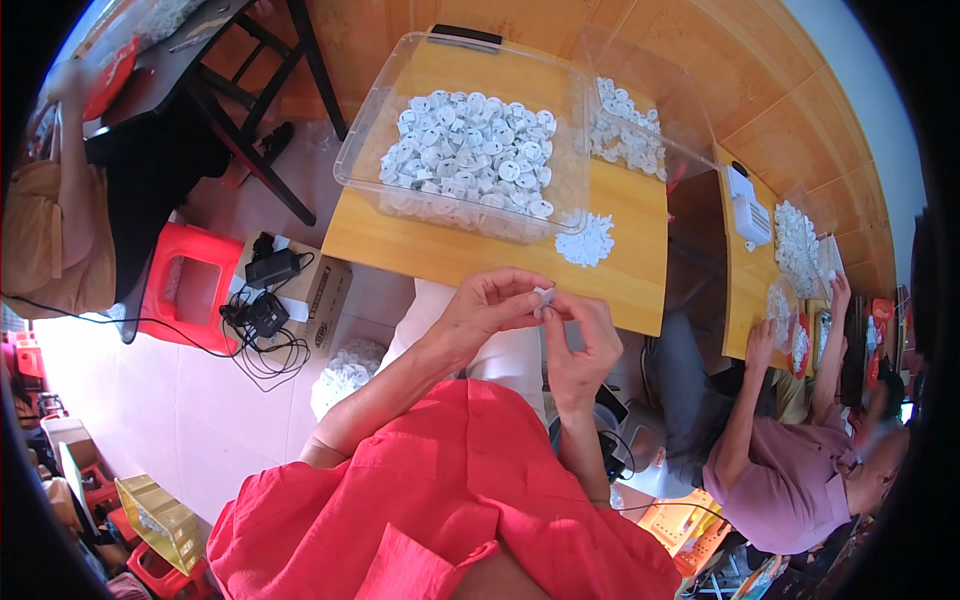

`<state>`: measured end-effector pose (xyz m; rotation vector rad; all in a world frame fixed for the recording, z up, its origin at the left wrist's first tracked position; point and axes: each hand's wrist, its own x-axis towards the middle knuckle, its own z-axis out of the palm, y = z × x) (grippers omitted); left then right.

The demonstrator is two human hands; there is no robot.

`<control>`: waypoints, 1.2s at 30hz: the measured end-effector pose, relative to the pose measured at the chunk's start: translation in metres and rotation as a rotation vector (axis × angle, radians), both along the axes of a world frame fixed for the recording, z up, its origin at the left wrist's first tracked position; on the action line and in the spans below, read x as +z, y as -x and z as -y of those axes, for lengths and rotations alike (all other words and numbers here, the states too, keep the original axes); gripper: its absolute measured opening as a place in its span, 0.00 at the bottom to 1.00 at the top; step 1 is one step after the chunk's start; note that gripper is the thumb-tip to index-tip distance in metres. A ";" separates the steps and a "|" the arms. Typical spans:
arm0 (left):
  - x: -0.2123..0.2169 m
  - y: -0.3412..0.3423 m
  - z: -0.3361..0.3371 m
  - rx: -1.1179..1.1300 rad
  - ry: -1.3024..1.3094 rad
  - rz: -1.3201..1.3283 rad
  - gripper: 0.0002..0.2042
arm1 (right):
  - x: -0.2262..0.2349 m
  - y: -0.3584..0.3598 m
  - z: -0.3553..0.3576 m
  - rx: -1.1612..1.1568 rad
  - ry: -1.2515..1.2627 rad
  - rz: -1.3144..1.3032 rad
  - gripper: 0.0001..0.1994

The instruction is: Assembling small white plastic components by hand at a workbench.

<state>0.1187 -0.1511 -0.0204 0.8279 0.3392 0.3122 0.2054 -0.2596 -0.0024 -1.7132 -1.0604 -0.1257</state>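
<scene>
A small white piece (543, 297), partly covered, is pinched aloft between the left hand (488, 308) and right hand (583, 345); its full shape is hidden.

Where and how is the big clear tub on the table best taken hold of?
Probably by its rim, at the left and right edges, from outside. The tub is open-topped and holds many white pieces, so opposite holds should keep it level. A second tub stands close on the right, so that side may be tight.
</scene>
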 end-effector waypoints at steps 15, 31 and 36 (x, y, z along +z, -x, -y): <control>-0.002 0.002 0.004 0.010 0.059 0.016 0.11 | 0.000 -0.001 0.002 0.013 0.025 0.086 0.07; -0.003 0.003 0.004 -0.004 0.028 0.048 0.11 | 0.006 -0.003 0.006 0.076 0.046 -0.170 0.06; -0.004 0.004 0.006 -0.008 0.054 0.043 0.11 | 0.005 -0.003 0.010 0.072 0.049 -0.151 0.06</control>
